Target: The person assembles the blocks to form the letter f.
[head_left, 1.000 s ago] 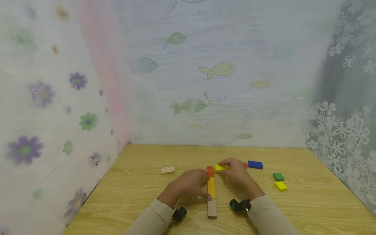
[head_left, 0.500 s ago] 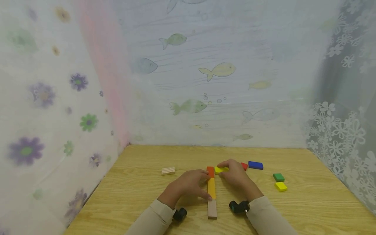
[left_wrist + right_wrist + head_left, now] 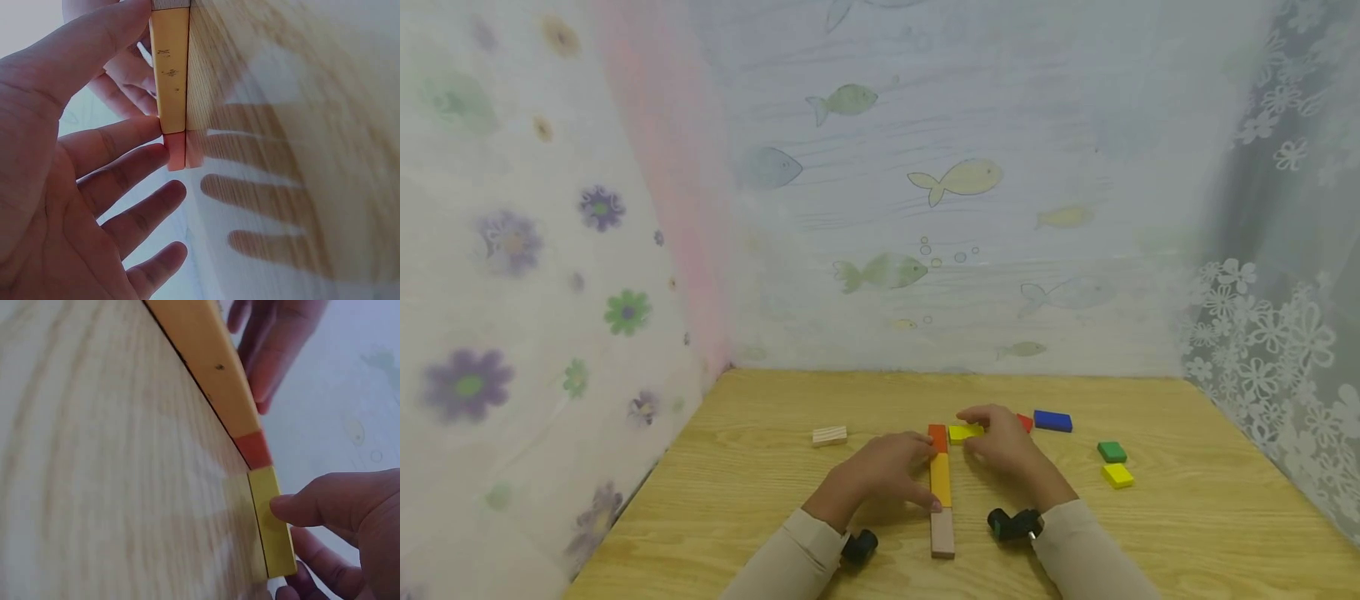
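A straight row of wooden blocks runs away from me on the table: a plain block (image 3: 942, 534) nearest, an orange block (image 3: 940, 480) in the middle, a red-orange block (image 3: 937, 437) at the far end. My left hand (image 3: 883, 471) rests along the row's left side, thumb at the plain-orange joint and fingertips at the red-orange block; its fingers are spread and fairly straight in the left wrist view. With thumb and fingers on opposite long sides, my right hand (image 3: 1004, 442) pinches a yellow block (image 3: 273, 525). This block lies crosswise beside the far end of the row.
Behind the right hand, a red block (image 3: 1025, 423) is partly hidden. A blue block (image 3: 1052, 421) lies right of it. Further right are a small green block (image 3: 1112, 452) and a small yellow block (image 3: 1117, 476). A plain block (image 3: 829, 437) sits at left on the table (image 3: 737, 517).
The yellow block in my right hand has shifted very slightly towards me since a second ago. My left hand and the row have stayed in place.
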Action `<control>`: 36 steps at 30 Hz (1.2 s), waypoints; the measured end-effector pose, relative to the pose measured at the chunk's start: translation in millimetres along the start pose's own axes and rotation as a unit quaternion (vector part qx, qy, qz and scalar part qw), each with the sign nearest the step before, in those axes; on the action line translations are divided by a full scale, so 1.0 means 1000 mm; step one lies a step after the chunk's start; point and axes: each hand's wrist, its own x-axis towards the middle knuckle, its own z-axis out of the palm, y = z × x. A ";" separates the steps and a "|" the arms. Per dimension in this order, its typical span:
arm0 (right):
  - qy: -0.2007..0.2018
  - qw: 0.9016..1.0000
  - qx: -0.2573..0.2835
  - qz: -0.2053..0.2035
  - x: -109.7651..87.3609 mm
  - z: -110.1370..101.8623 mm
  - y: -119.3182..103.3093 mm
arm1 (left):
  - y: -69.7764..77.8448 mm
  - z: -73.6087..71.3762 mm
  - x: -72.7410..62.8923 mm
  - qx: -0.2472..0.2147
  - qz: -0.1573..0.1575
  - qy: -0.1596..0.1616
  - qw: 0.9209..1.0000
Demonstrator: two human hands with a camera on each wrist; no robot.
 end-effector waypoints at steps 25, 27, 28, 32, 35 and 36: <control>0.002 1.000 0.014 0.025 -0.004 -0.009 0.004 | -0.002 0.001 0.000 -0.001 0.001 0.002 1.000; 0.005 1.000 0.012 0.026 -0.003 -0.009 0.004 | -0.002 0.001 0.000 -0.005 0.000 0.002 1.000; 0.007 0.999 0.012 0.030 -0.003 -0.009 0.005 | -0.002 0.001 0.000 -0.006 0.000 0.003 1.000; 0.010 1.000 0.006 0.026 -0.002 -0.009 0.006 | -0.004 0.002 0.001 -0.006 0.003 0.004 1.000; 0.011 1.000 0.007 0.027 -0.002 -0.009 0.005 | -0.004 0.002 0.002 -0.008 0.004 0.005 1.000; 0.011 1.000 0.005 0.024 -0.002 -0.009 0.005 | -0.005 0.002 0.002 -0.009 0.005 0.005 1.000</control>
